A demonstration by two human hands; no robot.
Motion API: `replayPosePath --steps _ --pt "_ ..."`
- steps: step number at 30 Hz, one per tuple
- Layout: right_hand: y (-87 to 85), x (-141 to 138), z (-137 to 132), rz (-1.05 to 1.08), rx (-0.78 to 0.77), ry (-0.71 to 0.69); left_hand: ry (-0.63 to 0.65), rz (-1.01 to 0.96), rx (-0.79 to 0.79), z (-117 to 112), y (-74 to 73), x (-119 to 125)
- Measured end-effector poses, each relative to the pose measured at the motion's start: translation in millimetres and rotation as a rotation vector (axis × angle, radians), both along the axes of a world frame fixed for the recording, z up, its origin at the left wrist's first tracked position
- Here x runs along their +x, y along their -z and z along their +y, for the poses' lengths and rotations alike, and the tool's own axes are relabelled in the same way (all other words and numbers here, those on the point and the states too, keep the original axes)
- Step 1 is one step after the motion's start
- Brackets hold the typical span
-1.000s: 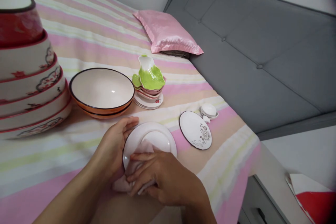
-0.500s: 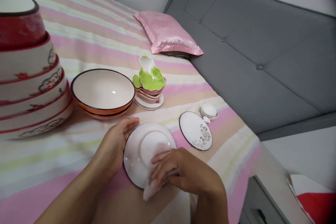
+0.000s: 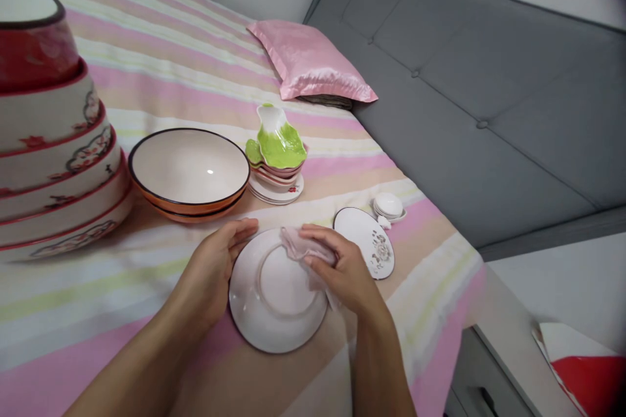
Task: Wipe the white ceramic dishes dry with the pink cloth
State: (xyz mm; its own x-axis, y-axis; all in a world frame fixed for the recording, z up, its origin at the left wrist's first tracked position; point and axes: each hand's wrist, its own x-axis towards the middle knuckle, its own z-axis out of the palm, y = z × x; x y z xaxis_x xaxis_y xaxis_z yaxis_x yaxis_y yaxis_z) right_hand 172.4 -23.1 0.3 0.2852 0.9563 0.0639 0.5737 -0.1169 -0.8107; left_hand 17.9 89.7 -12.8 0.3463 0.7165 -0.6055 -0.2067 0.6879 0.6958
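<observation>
Head view, left to right: a bowl stack (image 3: 53, 143) and the wide bowls (image 3: 188, 169) border bare sheet on the bed (image 3: 122, 287), then the left hand (image 3: 215, 267) lays nearly straight fingers along the left rim of the plate (image 3: 281, 290), whether gripping I cannot tell. The plate, at the bed's near middle, is round with equal axes, its foot ring facing up. The right hand (image 3: 345, 267) pinches a cloth (image 3: 303, 247) against its upper right, near the flowered plate (image 3: 364, 238), with open sheet running to the bed's right edge.
</observation>
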Motion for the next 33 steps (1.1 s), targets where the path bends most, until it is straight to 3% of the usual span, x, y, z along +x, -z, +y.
replayPosePath --steps 6,13,19,27,33 --pt "8.1 -7 6 -0.217 -0.223 -0.171 -0.008 -0.003 0.012 0 0.9 -1" --pt "6.4 -11 3 -0.302 -0.310 -0.102 0.002 0.011 -0.007 0 -1.6 1" --pt "-6.2 -25 -3 -0.415 -0.391 -0.008 0.011 0.014 0.003 -1 -1.1 0" --pt "-16.1 -52 -4 -0.619 -0.660 0.195 0.004 0.023 0.000 -1 -1.9 0" --pt "-20.9 -65 -9 -0.676 -0.760 0.211 -0.009 0.012 0.002 -2 -4.2 0"
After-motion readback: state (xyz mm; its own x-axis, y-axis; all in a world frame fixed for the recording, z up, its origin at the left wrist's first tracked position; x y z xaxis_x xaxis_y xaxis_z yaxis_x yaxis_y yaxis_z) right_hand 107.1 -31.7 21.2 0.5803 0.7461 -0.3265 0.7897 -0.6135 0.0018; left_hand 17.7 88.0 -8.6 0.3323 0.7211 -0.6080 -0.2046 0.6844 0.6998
